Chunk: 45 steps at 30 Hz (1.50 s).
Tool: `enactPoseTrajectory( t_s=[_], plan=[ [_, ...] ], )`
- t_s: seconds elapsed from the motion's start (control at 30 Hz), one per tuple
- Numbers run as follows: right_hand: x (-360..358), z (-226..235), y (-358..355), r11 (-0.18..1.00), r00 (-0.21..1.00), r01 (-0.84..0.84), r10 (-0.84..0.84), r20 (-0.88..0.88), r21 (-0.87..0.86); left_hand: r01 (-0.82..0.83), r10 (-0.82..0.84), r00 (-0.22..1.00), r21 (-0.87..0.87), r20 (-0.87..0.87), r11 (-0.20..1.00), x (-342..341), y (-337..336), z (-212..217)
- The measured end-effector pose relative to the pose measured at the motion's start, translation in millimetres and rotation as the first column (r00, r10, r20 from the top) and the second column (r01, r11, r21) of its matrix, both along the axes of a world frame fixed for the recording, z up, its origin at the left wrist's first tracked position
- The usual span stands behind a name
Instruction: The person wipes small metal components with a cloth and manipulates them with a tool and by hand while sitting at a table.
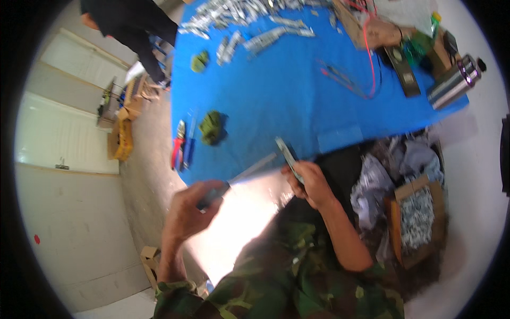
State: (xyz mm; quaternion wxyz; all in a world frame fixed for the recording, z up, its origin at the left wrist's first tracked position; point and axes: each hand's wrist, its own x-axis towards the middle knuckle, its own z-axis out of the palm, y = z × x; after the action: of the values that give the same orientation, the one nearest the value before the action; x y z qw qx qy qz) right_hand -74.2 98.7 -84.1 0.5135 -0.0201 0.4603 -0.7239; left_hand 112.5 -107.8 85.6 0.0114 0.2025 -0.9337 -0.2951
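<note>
Your left hand [187,213] — curled round a dark-handled tool with a long, thin, pale shaft [215,195], its blurred tip near the strip. Your right hand [312,183] — pinching a narrow, silvery metal strip [287,152] at the near edge of the blue-covered counter [265,106]. On the counter, left: crumpled olive-green lump [211,128], near red-handled pliers [178,148]. At your right: open brown cardboard box [438,219], holding small silvery pieces [417,218].
</note>
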Motion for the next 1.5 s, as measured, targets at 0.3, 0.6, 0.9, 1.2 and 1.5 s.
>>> enactPoseTrajectory(
  t_s=[0.3,0.6,0.9,1.2,1.5],
  plan=[
    [0,13,-6,0.995,0.998,0.051,-0.048,-0.033,0.086,0.134,-0.13,0.991,-0.113,0.041,0.985,-5,-2,14],
    [-3,14,-11,0.992,0.99,0.025,-0.007,-0.143,0.124,0.217,-0.203,0.976,-0.282,0.078,0.935,-8,-7,-1],
    [-3,10,-9,0.971,0.872,0.065,0.057,-0.486,0.231,0.176,-0.182,0.977,-0.069,-0.108,0.982,3,-26,-33],
    [-2,2,-7,0.983,0.789,0.075,0.045,-0.613,0.17,-0.132,0.038,0.978,0.468,0.205,0.874,6,-55,-44],
    [-4,13,-7,0.977,0.866,0.044,0.068,-0.495,0.211,0.101,-0.097,0.994,0.066,-0.048,0.993,3,-27,-36]
  ],
)
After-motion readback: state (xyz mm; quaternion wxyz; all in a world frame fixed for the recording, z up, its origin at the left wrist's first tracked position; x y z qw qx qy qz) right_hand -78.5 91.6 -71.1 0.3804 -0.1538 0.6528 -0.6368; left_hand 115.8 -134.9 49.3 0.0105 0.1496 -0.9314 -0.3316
